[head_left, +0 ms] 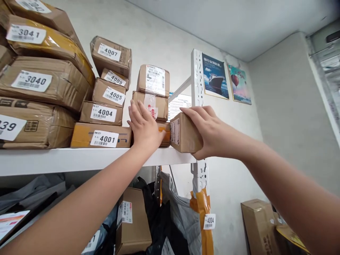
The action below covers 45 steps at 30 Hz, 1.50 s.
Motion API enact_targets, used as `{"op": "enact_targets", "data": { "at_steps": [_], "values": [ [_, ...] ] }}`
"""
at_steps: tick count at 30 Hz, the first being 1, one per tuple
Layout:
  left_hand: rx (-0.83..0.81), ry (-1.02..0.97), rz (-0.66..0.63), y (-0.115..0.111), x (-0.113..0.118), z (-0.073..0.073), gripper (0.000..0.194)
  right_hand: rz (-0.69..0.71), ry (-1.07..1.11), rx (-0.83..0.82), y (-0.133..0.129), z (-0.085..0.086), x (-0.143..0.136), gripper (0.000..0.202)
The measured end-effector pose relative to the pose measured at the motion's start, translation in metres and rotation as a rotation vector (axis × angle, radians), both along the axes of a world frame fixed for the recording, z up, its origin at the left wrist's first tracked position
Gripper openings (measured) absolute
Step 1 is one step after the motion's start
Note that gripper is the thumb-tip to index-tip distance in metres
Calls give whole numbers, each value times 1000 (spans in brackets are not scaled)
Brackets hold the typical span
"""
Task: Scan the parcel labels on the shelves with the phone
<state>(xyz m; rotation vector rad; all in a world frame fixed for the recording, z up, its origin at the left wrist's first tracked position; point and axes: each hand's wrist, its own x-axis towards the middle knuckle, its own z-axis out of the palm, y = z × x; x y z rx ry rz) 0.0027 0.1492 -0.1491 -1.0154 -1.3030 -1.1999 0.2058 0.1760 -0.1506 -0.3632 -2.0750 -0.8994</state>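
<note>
My right hand [212, 132] grips a small brown cardboard box [187, 134] at the right end of the white shelf [92, 159], thumb below and fingers on top. Its label faces left. My left hand [145, 127] lies with fingers stretched against a short stack of boxes. That stack has a box with a large white label [153, 79] on top, a taped box [160, 106] under it, and an orange box [164, 134] at the bottom, partly hidden by my left hand. Left of it, boxes labelled 4007 [111, 56] down to 4001 [103, 135] are piled.
Bigger parcels such as 3040 [39, 79] are stacked at the far left. A white upright post [197, 78] stands behind the held box. Grey and black bags [180, 205] and a cardboard box [135, 216] sit below the shelf. Another carton [257, 223] stands at lower right.
</note>
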Motion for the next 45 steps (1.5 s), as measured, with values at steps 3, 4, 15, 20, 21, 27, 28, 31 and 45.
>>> {"op": "enact_targets", "data": {
  "at_steps": [3, 4, 15, 20, 21, 27, 28, 31, 45],
  "values": [
    [-42, -18, 58, -3, 1, -3, 120, 35, 26, 6, 2, -4, 0, 111],
    [-54, -21, 83, -6, 2, -3, 119, 49, 34, 8, 3, -5, 1, 110],
    [-606, 689, 269, -12, 12, 19, 66, 143, 65, -29, 3, -11, 7, 104],
    [-672, 686, 295, -6, 17, 30, 80, 204, 66, -33, 6, -10, 7, 104],
    [-690, 695, 292, -6, 17, 33, 85, 220, 67, -34, 7, -10, 8, 104],
    [-707, 766, 261, -8, 13, 45, 98, 286, 53, -60, 13, -5, 14, 105],
    [-703, 775, 251, -9, 11, 46, 94, 284, 51, -66, 14, -3, 14, 105],
    [-696, 795, 240, -10, 8, 46, 77, 243, 36, -62, 22, 1, 5, 107],
    [-295, 509, 290, -52, 7, 20, 36, 47, 148, -89, 30, 30, -41, 52]
  ]
}}
